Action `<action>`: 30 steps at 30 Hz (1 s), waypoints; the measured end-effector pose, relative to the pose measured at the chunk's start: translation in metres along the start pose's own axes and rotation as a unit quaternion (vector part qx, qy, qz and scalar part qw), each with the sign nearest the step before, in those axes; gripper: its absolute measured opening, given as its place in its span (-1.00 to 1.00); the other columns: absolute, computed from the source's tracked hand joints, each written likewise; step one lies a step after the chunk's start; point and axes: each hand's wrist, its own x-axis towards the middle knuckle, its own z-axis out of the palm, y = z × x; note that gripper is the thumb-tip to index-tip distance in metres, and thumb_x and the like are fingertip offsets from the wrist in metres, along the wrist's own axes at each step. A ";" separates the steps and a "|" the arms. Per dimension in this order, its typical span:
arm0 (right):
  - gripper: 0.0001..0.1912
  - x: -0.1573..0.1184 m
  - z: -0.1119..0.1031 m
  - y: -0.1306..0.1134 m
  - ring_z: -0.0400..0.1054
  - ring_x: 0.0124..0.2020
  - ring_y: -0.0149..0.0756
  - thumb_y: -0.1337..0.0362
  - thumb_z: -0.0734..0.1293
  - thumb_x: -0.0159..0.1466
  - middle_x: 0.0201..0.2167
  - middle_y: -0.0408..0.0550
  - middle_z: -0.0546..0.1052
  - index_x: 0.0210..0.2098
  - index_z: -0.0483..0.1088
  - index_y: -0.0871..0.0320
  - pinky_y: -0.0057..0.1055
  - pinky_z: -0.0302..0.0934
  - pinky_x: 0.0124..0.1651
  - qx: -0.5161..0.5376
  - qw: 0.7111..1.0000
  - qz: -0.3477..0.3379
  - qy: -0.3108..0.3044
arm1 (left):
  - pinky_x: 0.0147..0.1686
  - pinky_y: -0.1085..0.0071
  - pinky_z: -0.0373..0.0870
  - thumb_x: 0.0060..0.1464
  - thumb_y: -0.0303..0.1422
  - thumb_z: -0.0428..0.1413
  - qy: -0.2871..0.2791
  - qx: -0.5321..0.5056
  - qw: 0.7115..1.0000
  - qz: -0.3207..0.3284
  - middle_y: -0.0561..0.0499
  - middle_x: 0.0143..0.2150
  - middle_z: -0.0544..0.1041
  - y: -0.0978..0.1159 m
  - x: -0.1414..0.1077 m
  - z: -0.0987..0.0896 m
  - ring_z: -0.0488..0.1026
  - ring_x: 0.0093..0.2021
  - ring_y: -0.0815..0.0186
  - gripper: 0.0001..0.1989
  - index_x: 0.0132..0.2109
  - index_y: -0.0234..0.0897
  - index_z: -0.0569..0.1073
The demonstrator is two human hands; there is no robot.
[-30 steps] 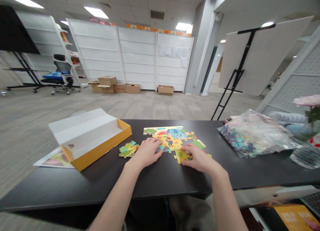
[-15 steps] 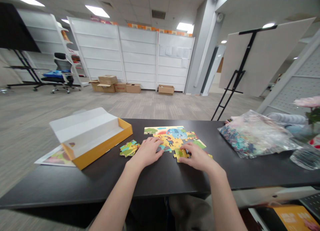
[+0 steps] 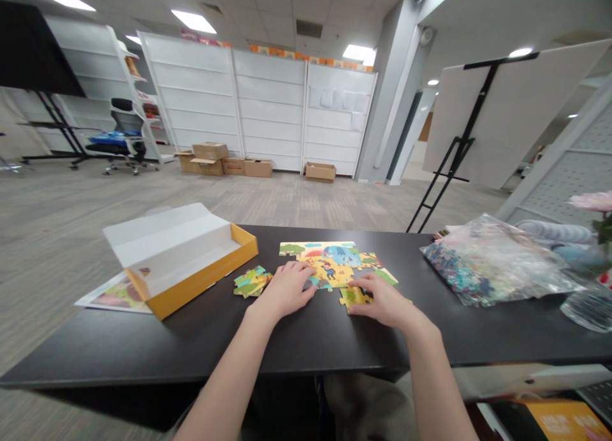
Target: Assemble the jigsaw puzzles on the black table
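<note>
A partly joined jigsaw with an elephant and a small figure lies on the black table. My left hand rests on its lower left edge, fingers apart and nothing in them. At its lower right, my right hand has thumb and fingers on a yellow-green puzzle piece, which lies just below the joined part. A small pile of loose pieces sits left of my left hand. More pieces show beyond my right hand.
An open yellow box with a white lid stands on the table at left, over a printed sheet. On the right are a clear bag of colourful pieces and a glass vase with flowers.
The view has shifted slightly, moving the scene a little to the right. My right hand and the yellow-green piece have moved slightly away from the joined part. My left hand stays on the puzzle.
</note>
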 end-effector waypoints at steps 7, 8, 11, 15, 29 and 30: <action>-0.64 0.001 0.002 -0.008 0.41 -0.06 -0.07 0.06 0.47 0.13 -0.11 0.06 0.51 -0.13 0.60 0.08 -0.21 0.26 0.06 -0.033 0.999 -0.019 0.006 | 0.11 0.08 0.35 0.27 -0.19 0.02 0.003 0.003 1.000 0.000 -0.09 0.19 0.46 -0.001 0.000 0.002 0.35 0.19 0.03 -0.64 0.14 -0.13 0.45; -0.65 0.001 0.002 -0.008 0.41 -0.06 -0.07 0.07 0.47 0.13 -0.12 0.06 0.51 -0.14 0.60 0.08 -0.21 0.26 0.06 -0.035 0.999 -0.020 0.005 | 0.11 0.08 0.35 0.27 -0.19 0.02 0.002 0.003 1.000 -0.001 -0.09 0.19 0.46 -0.001 0.000 0.002 0.35 0.20 0.03 -0.64 0.14 -0.13 0.45; -0.66 0.001 0.002 -0.008 0.40 -0.05 -0.08 0.07 0.47 0.14 -0.12 0.05 0.50 -0.14 0.60 0.09 -0.22 0.25 0.06 -0.037 0.999 -0.019 0.007 | 0.12 0.09 0.34 0.27 -0.18 0.02 0.001 0.000 1.000 -0.005 -0.09 0.21 0.45 -0.001 0.000 0.001 0.35 0.20 0.03 -0.63 0.15 -0.14 0.45; -0.66 0.000 0.001 -0.010 0.39 -0.06 -0.10 0.08 0.45 0.17 -0.10 0.07 0.48 -0.13 0.59 0.10 -0.22 0.24 0.08 -0.030 0.999 -0.011 0.008 | 0.15 0.10 0.32 0.26 -0.15 0.04 0.004 0.000 1.000 -0.004 -0.11 0.22 0.45 -0.001 0.000 0.000 0.36 0.20 0.04 -0.61 0.15 -0.16 0.46; -0.70 -0.001 0.003 -0.015 0.38 -0.01 -0.10 0.15 0.47 0.17 -0.05 0.08 0.47 -0.12 0.58 0.11 -0.23 0.23 0.12 -0.018 1.000 -0.007 0.011 | 0.11 0.10 0.36 0.32 -0.18 -0.02 0.001 0.029 0.999 0.017 -0.10 0.17 0.50 0.001 0.004 0.003 0.39 0.17 0.04 -0.67 0.06 -0.13 0.54; -0.70 -0.001 0.004 -0.016 0.38 -0.01 -0.10 0.16 0.47 0.17 -0.05 0.09 0.47 -0.13 0.58 0.12 -0.23 0.24 0.12 -0.018 1.000 -0.009 0.013 | 0.12 0.11 0.36 0.32 -0.17 -0.03 0.000 0.028 0.999 0.016 -0.11 0.17 0.50 0.000 0.005 0.003 0.39 0.17 0.05 -0.66 0.05 -0.14 0.55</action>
